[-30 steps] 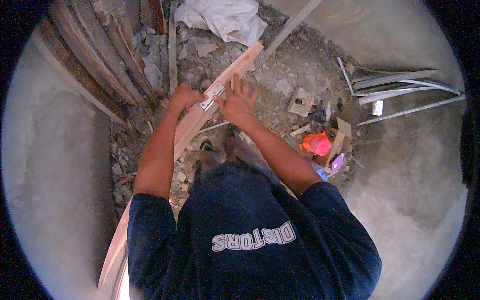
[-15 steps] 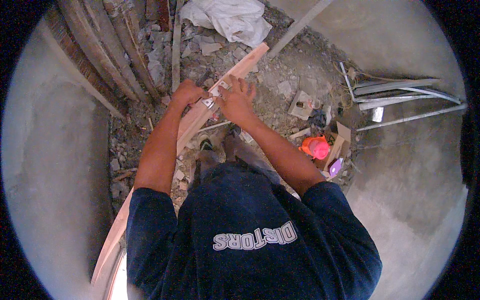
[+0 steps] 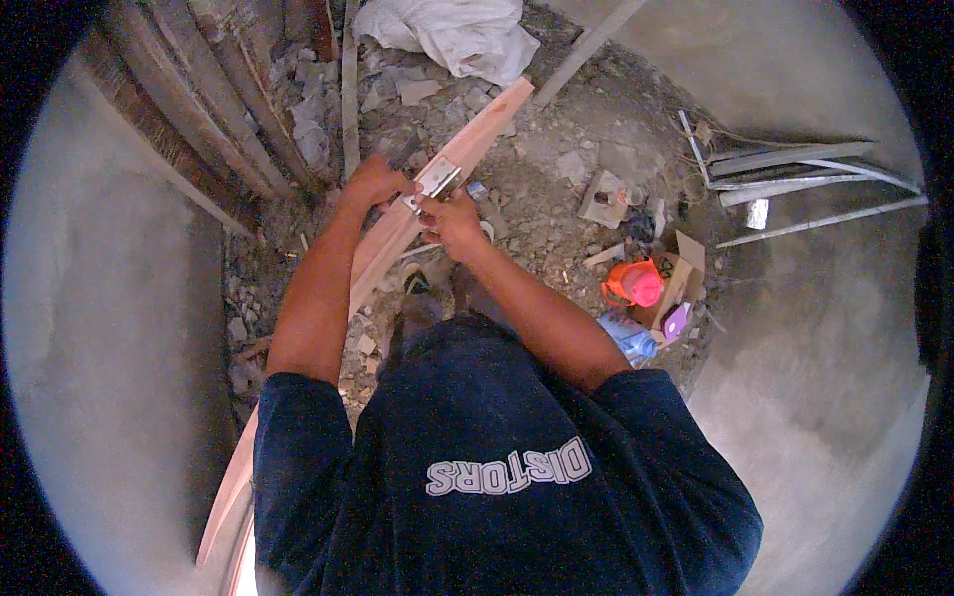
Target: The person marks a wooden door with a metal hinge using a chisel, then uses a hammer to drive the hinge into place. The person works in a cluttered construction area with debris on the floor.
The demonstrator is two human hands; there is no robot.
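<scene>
A long reddish wooden plank runs slantwise from far ahead to the lower left, passing under my left arm. On it lies a silver metal hinge, its pin barrel along the right edge. My left hand is closed, its fingertips pinching the hinge's near left end against the wood. From the right, my right hand grips the hinge's near end between thumb and curled fingers. Parts of the fingertips are hidden, and the hinge's near corner is partly covered.
Rubble covers the ground. At right stand an orange-red container, an open cardboard box and a blue plastic bottle. Metal lengths lean by the right wall. Old boards stand at left; a white sack lies ahead.
My right hand has drawn back toward me, from spread over the hinge to its near end, uncovering more of the hinge. The left hand stays nearly in place. The blue bottle has come into view.
</scene>
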